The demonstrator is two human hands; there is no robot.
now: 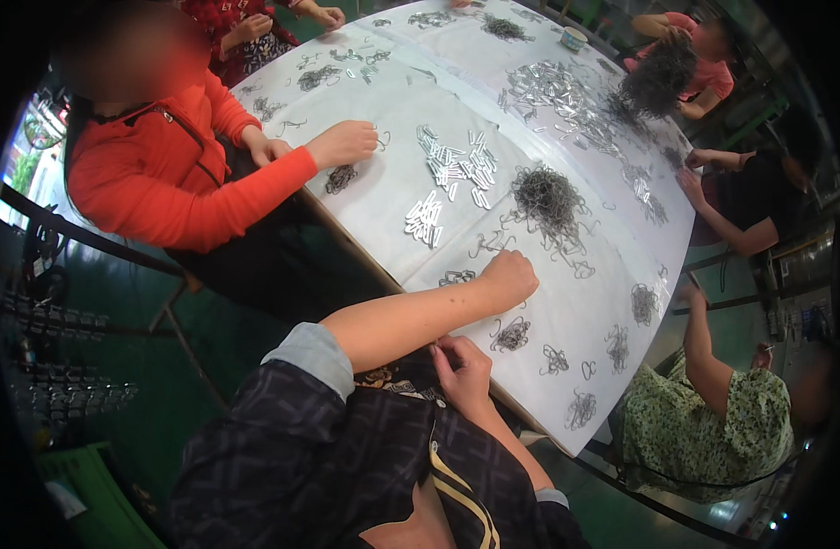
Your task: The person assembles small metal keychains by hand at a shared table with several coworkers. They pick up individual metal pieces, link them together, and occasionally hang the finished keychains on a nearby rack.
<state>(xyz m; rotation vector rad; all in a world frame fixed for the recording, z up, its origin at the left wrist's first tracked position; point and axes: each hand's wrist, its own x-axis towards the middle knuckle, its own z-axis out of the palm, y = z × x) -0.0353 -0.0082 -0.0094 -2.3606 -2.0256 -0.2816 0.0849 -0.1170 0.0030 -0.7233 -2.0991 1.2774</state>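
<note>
My left hand [509, 278] reaches over the white-covered table [438, 265], its fingers curled closed and turned down. Whatever it may hold is hidden. Just beyond it lies a large tangled heap of dark wire hooks [550, 199]; a smaller cluster of hooks [458, 277] sits to its left. At the near table edge, my right hand [466, 371] is closed in a pinch, thumb against fingers. What is in that pinch is too small to make out. Close by on the table is a small pile of hooks [511, 334].
Silver metal pieces [456, 165] are spread beyond my left arm, with a smaller group [424, 220] nearer. A person in an orange jacket [191, 156] works at left; others sit along the right, one in a green patterned top [713, 421]. A round tub [574, 38] stands far back.
</note>
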